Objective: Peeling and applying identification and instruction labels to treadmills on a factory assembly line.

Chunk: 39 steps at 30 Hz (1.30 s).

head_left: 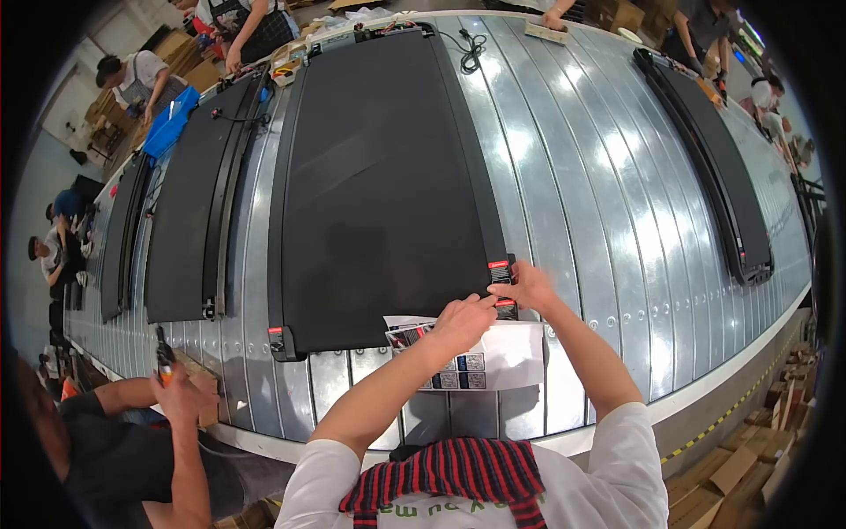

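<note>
A treadmill deck with a black belt [379,185] lies in front of me. My left hand [463,324] and my right hand [529,286] meet at its near right corner. Their fingers are closed at the edge of a small black warning label [507,309] with a red top band. Just above the fingertips, a similar label [500,272] sits on the side rail. Beneath my left wrist, a white sheet of stickers [515,354] lies partly over the deck's near edge. Another red-topped label [276,338] is on the near left corner.
The decks rest on a slatted metal table [599,220]. More decks lie left [189,212] and right [718,159]. A coiled black cable [472,51] lies at the far end. At my left, a co-worker's hand [183,394] holds a tool. Other people stand around the table; cardboard [731,467] lies lower right.
</note>
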### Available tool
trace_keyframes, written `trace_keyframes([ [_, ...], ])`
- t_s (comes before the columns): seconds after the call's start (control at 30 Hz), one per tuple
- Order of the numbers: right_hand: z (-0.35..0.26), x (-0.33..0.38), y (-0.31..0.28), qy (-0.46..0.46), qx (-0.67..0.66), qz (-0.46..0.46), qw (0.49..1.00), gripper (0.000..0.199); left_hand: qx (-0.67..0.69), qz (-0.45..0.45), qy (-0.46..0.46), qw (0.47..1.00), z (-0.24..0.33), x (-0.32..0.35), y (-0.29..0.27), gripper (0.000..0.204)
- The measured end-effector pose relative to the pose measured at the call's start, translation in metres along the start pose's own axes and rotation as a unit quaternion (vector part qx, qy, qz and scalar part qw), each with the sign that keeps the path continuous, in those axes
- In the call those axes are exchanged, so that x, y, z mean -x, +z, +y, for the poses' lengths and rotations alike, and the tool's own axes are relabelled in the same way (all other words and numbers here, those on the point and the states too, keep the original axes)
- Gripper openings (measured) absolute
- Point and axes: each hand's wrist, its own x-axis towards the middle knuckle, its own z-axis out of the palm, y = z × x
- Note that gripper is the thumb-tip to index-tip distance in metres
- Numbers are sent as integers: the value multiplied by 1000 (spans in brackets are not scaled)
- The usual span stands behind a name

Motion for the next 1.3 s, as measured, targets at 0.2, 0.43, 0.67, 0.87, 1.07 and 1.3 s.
trace_keyframes([
  [0.2,-8,-17,7,97,-211,-16,973,61,7,2,13,1000,-5,4,-7,13],
  [0.43,0,-30,23,138,-179,81,971,61,-29,31,22,999,13,42,-4,11],
  [0.67,15,14,33,161,-226,94,956,52,55,-26,43,997,56,154,23,20],
  [0.87,54,107,55,63,-76,249,964,41,178,-16,8,984,84,226,23,16],
  [1.07,12,218,43,141,-398,109,900,34,407,144,-198,880,75,244,-3,30],
  [1.3,-98,293,13,24,-594,-31,803,24,648,225,-191,702,82,237,-21,34],
])
